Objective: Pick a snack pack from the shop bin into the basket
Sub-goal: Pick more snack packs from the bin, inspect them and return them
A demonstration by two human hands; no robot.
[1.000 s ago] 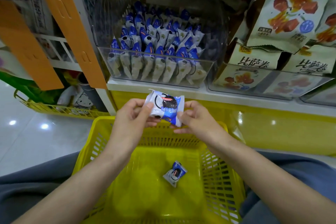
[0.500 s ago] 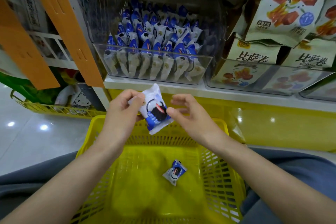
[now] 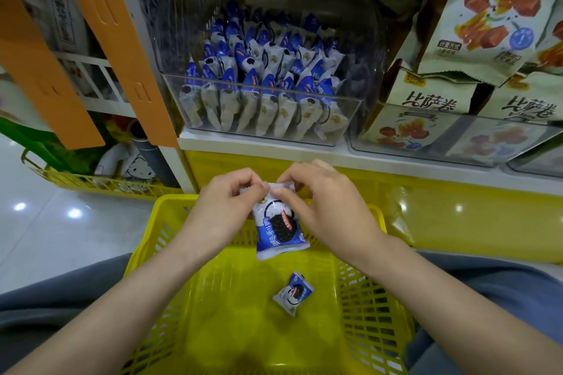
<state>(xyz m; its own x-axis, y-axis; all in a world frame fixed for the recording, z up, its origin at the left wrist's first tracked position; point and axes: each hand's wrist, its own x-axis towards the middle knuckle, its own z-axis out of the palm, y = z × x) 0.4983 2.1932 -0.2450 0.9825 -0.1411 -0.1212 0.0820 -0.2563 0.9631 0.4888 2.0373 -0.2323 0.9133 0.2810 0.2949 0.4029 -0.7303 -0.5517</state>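
Compared with the earlier frame, the snack pack (image 3: 278,228) has turned from a tilt to hang upright, and both hands have come together on its top seam. The left hand (image 3: 225,207) pinches the left end of the seam between thumb and curled fingers. The right hand (image 3: 323,207) pinches the right end the same way. The pack hangs over the far edge of the yellow basket (image 3: 374,313). A second pack (image 3: 294,294) lies on the basket floor, right of centre, apart from the held one. The clear shop bin (image 3: 265,113) stands at the front edge of the white shelf (image 3: 274,152), filled with matching blue-and-white packs standing on end. A neighbouring bin (image 3: 457,143) on its right holds larger pale bags (image 3: 487,24).
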